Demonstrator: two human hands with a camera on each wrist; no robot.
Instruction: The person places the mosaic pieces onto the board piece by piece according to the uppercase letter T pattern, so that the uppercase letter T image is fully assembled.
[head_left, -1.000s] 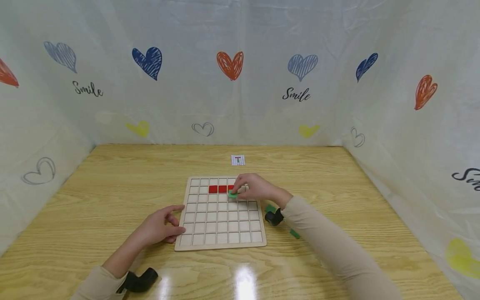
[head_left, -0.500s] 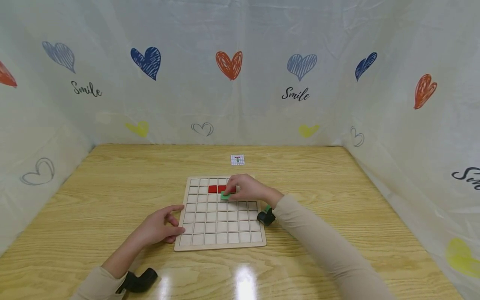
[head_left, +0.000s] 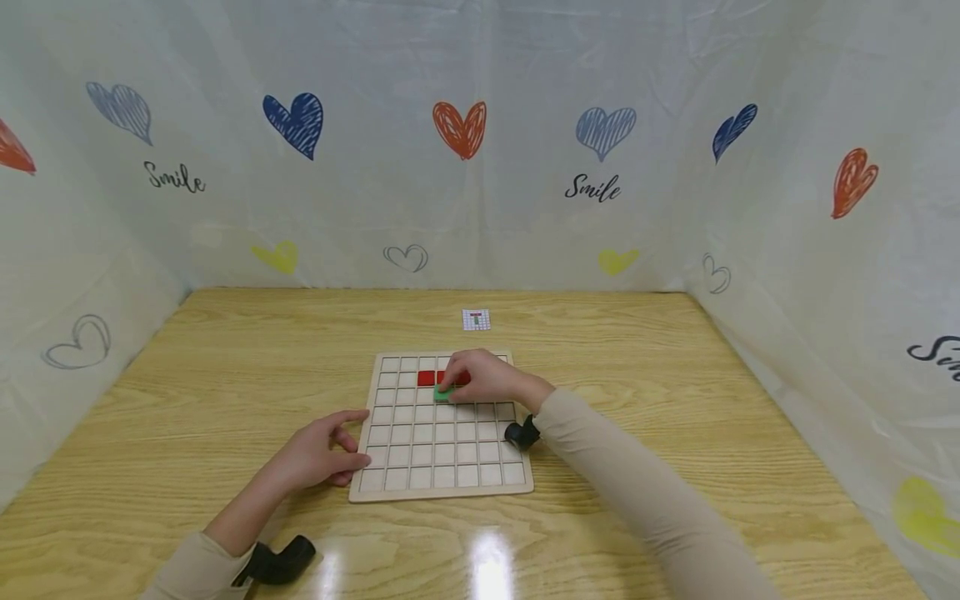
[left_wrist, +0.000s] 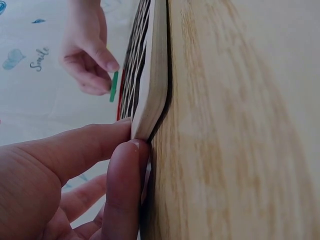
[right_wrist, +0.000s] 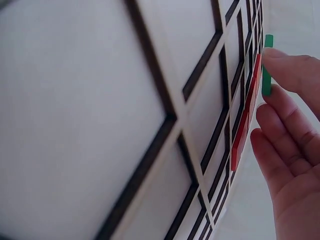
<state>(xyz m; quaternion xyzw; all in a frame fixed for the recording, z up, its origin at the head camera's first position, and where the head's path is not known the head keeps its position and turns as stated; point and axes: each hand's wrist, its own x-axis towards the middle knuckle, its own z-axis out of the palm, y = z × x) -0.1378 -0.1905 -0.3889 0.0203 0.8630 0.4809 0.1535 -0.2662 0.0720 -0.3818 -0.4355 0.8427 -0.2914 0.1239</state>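
Note:
A pale wooden grid board [head_left: 398,454] lies on the table. My left hand [head_left: 324,450] is at its left side, thumb and index finger touching the edge. My right hand [head_left: 486,377] reaches over the board's upper rows. Between thumb and fingertip it pinches a thin green square tile [head_left: 442,395]. In the right wrist view the green tile [right_wrist: 267,65] stands a little off the board, apart from the red tiles [right_wrist: 242,127]. Three red tiles sit side by side in the second row; the left red tile [head_left: 426,378] shows fully, while the right hand partly covers the others.
Behind the board lies a small card [head_left: 476,320] printed with a grid and a red and green T shape. Black camera mounts [head_left: 281,561] are strapped at both wrists. White cloth walls [head_left: 480,217] with hearts enclose the wooden table [head_left: 247,350] on three sides.
My right hand has moved left with the green tile, from near the right red tile toward the middle one. Its arm now covers green tiles at the board's right. The left hand stays.

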